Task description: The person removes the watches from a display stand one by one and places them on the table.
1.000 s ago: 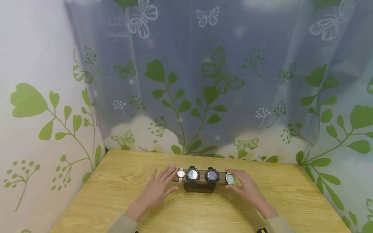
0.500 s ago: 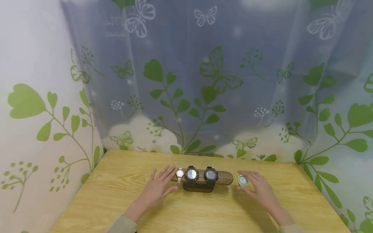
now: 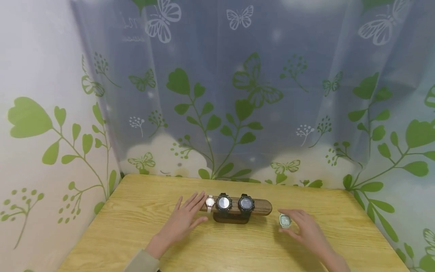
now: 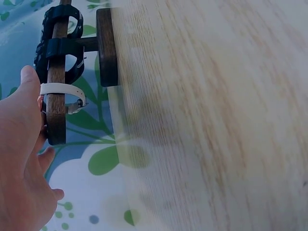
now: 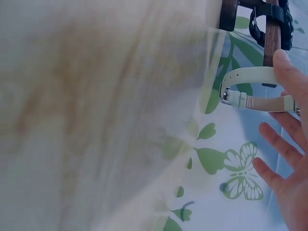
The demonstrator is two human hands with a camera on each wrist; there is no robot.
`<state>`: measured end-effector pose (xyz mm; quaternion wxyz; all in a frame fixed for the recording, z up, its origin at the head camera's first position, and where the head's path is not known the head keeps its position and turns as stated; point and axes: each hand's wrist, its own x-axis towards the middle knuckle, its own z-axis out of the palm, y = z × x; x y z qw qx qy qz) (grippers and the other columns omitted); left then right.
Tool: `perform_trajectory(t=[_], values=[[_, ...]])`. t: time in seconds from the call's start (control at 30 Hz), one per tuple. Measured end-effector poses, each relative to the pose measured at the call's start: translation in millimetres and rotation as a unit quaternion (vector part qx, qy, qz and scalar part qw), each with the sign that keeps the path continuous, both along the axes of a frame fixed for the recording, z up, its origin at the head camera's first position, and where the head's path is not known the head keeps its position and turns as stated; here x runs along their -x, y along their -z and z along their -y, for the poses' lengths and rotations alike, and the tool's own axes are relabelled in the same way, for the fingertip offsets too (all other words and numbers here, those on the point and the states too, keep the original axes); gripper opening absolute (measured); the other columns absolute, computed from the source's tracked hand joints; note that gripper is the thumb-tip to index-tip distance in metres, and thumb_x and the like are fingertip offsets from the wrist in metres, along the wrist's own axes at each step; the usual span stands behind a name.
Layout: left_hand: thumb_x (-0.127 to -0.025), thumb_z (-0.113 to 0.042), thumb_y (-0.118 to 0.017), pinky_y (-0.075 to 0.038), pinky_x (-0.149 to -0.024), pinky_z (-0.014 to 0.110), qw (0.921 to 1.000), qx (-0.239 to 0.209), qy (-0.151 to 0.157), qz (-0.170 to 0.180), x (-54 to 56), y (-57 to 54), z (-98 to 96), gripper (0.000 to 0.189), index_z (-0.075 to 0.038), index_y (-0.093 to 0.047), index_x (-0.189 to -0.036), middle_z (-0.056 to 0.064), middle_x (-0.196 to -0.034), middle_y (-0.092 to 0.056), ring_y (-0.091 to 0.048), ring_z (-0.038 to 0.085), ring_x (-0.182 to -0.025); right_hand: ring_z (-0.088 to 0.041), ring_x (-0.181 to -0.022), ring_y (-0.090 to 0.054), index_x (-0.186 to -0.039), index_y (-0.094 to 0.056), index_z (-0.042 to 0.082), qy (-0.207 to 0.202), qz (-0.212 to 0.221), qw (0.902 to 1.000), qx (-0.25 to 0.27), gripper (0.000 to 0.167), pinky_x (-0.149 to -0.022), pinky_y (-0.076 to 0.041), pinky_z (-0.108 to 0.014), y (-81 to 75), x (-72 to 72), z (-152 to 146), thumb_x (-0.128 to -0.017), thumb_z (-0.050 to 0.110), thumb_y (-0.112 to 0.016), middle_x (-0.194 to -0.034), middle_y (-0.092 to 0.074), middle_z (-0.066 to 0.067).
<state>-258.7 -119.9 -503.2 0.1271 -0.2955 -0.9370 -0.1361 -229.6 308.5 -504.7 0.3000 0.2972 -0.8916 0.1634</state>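
My right hand pinches a pale mint-green wristwatch by its case, off the right end of the stand. In the right wrist view the buckled strap hangs as a closed loop. A dark wooden watch stand bears a small white-strapped watch and two chunky black watches, one left of centre and one right of centre. My left hand, fingers fairly straight, touches the stand's left end beside the white-strapped watch. In the left wrist view the thumb lies near that strap.
The stand's dark base rests on a light wood-grain table. Behind and beside the table hangs a cloth printed with leaves and butterflies.
The mint-green watch has come off the stand's right end, carried right and then slightly nearer me by my right hand. My left hand has stayed at the stand's left end.
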Motion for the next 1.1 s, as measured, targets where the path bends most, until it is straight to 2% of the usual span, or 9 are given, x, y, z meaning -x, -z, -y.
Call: perform_trajectory(t=[0.17, 0.37, 0.8, 1.1], values=[[-0.103, -0.051, -0.047, -0.011, -0.120, 0.065, 1.0000, -0.002, -0.002, 0.002, -0.1, -0.2, 0.3, 0.072, -0.015, -0.023, -0.161, 0.005, -0.167, -0.022, -0.024, 0.031, -0.153, -0.022, -0.100, -0.068, -0.126, -0.068, 0.009, -0.005, 0.002, 0.9999, -0.011, 0.064, -0.082, -0.060, -0.049, 3.2, -5.0, 4, -0.069, 0.030, -0.090, -0.113, -0.074, -0.001], [-0.103, -0.050, -0.048, -0.011, -0.119, 0.066, 0.9999, -0.010, 0.003, 0.003, -0.2, -1.4, 0.1, 0.072, -0.015, -0.023, -0.161, 0.006, -0.167, -0.024, -0.025, 0.033, -0.152, -0.020, -0.099, -0.068, -0.128, -0.068, 0.010, -0.020, 0.008, 0.9997, -0.014, 0.066, -0.081, -0.061, -0.047, 2.0, -10.2, 13, -0.069, 0.028, -0.091, -0.112, -0.073, 0.003], [-0.103, -0.051, -0.047, -0.011, -0.120, 0.065, 1.0000, -0.006, -0.001, 0.005, -0.8, 0.1, -0.5, 0.072, -0.016, -0.023, -0.162, 0.004, -0.167, -0.022, -0.023, 0.031, -0.153, -0.018, -0.102, -0.068, -0.128, -0.067, 0.013, -0.054, 0.005, 0.9983, -0.021, 0.067, -0.084, -0.061, -0.046, 2.1, -13.9, 40, -0.068, 0.029, -0.091, -0.115, -0.073, 0.002], [-0.103, -0.051, -0.047, -0.010, -0.120, 0.065, 1.0000, -0.007, 0.000, 0.007, -0.6, 0.8, -0.7, 0.072, -0.016, -0.022, -0.162, 0.004, -0.168, -0.022, -0.024, 0.032, -0.153, -0.021, -0.106, -0.067, -0.127, -0.068, 0.014, -0.054, -0.001, 0.9960, -0.071, 0.064, -0.092, -0.057, -0.051, 2.7, -14.4, 60, -0.071, 0.039, -0.088, -0.117, -0.072, 0.001]])
